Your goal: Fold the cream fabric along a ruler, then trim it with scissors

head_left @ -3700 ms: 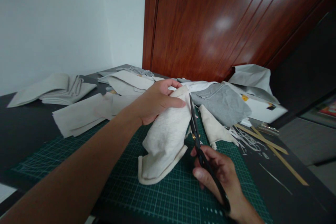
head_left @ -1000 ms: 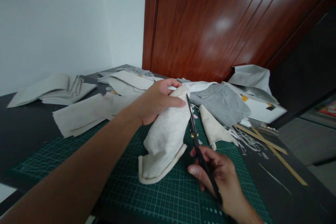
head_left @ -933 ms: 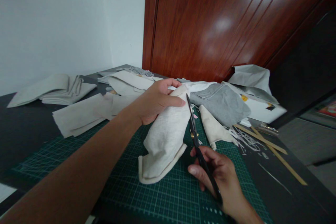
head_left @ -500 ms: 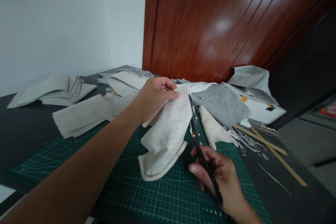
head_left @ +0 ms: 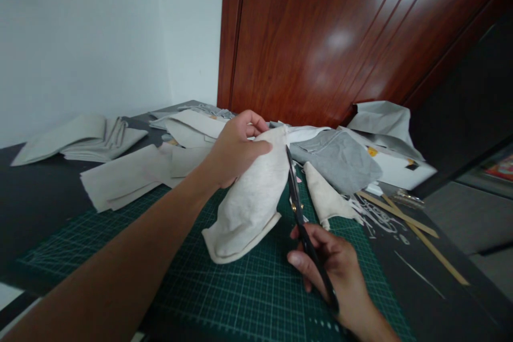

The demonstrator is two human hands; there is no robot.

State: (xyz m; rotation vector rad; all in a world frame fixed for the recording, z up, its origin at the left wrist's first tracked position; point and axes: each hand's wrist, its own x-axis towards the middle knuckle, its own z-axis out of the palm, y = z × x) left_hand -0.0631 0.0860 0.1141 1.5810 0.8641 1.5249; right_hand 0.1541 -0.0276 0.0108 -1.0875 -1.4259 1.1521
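My left hand [head_left: 246, 141] pinches the upper edge of a cream sewn fabric piece [head_left: 252, 203], which hangs down over a green cutting mat [head_left: 240, 294]. A narrow rim runs along the bottom of the fabric. My right hand [head_left: 332, 267] is closed around the handles of black scissors [head_left: 296, 206] with a brass-coloured pivot. The blades point up and away, their tip at the fabric's upper right edge. Whether the tip touches the cloth I cannot tell. Right of the scissors, a smaller cream fabric piece [head_left: 328, 195] lies on the mat.
Folded cream cloth [head_left: 84, 139] and flat cream pieces [head_left: 124, 173] lie to the left. Grey fabric [head_left: 340, 157] is heaped at the back right. Thin white offcuts [head_left: 380, 216], crossed wooden strips [head_left: 425, 240] and a thin rod [head_left: 419, 273] lie on the right. A wooden door [head_left: 312, 37] stands behind.
The lower part of the hanging fabric has swung up and to the left, and its upper edge has shifted slightly left. The scissors have moved a little left with it.
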